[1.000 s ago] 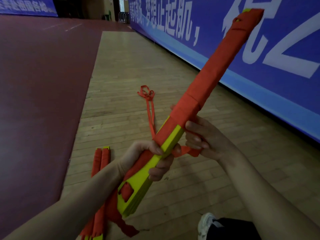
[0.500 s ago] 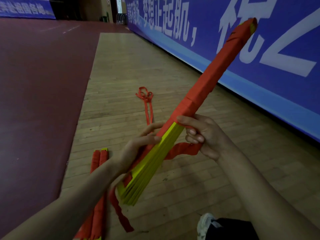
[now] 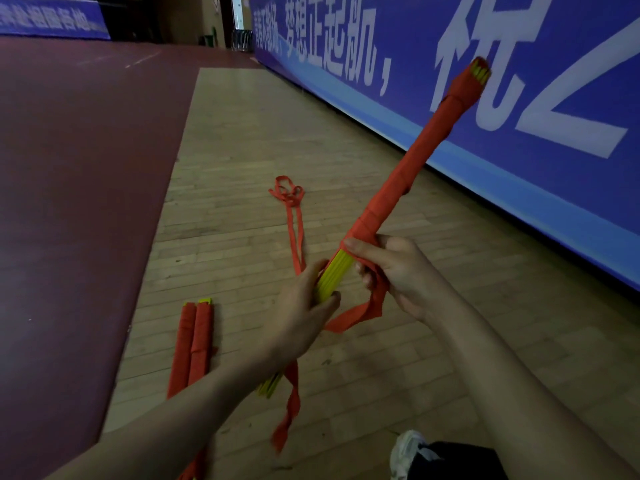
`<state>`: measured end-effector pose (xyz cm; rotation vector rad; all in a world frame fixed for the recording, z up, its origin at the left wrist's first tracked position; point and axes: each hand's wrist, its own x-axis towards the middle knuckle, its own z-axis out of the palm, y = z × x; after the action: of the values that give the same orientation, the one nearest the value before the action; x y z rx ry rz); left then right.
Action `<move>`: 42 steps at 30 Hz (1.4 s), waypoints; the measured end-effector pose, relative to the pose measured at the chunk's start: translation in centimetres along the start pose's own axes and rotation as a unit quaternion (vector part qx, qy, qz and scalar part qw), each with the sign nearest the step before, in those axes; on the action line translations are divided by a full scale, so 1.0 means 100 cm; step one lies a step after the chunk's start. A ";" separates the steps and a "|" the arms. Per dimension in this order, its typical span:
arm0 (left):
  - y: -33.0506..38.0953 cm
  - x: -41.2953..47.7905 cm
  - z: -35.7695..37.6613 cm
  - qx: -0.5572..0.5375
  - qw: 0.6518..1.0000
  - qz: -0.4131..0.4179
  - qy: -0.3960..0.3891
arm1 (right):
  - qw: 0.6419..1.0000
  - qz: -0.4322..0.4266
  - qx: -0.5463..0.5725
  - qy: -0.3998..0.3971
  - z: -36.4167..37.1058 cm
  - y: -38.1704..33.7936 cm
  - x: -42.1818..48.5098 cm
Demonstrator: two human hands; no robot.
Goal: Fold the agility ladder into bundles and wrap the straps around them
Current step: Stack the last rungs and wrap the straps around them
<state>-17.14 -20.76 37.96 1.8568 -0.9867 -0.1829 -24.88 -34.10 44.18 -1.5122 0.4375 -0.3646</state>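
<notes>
You are midway through wrapping the strap [image 3: 367,306] around the bundle [image 3: 398,188] of yellow rungs, which slants up from your lap toward the blue banner [image 3: 485,98]; its upper part is bound, the lower yellow stretch bare. Your left hand [image 3: 304,310] is clenched around that bare stretch. Your right hand [image 3: 391,271] pinches the strap against the bundle where the binding ends, the slack looping below. Next, I judge, you carry the strap around once more and pull it snug downward. Two finished bundles [image 3: 194,341] lie on the wooden floor [image 3: 242,133] to your left, a loose strap [image 3: 292,216] ahead; open floor lies beyond.
</notes>
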 end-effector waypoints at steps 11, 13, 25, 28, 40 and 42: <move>-0.014 0.004 -0.008 -0.023 0.999 -0.039 -0.019 | 0.993 0.065 -0.067 -0.066 -0.021 -0.001 -0.013; -0.012 0.004 -0.009 -0.026 0.999 -0.042 -0.017 | 0.994 0.044 -0.088 -0.049 -0.019 -0.001 -0.014; 0.017 0.000 -0.035 -0.266 0.949 -0.120 -0.121 | 0.996 -0.030 -0.079 0.019 -0.003 -0.002 -0.017; 0.017 -0.003 -0.037 -0.376 0.897 -0.113 -0.204 | 1.000 -0.021 -0.020 0.006 -0.002 -0.005 -0.019; 0.011 0.005 -0.037 -0.427 0.843 -0.156 -0.290 | 0.997 -0.066 0.023 -0.040 0.006 -0.011 -0.029; 0.016 0.003 -0.033 -0.333 0.913 -0.127 -0.199 | 0.998 -0.056 -0.013 0.007 0.002 -0.008 -0.022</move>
<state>-16.11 -18.94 40.98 1.3168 -0.8008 -0.9650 -26.66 -32.88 45.11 -1.5641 0.3706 -0.4604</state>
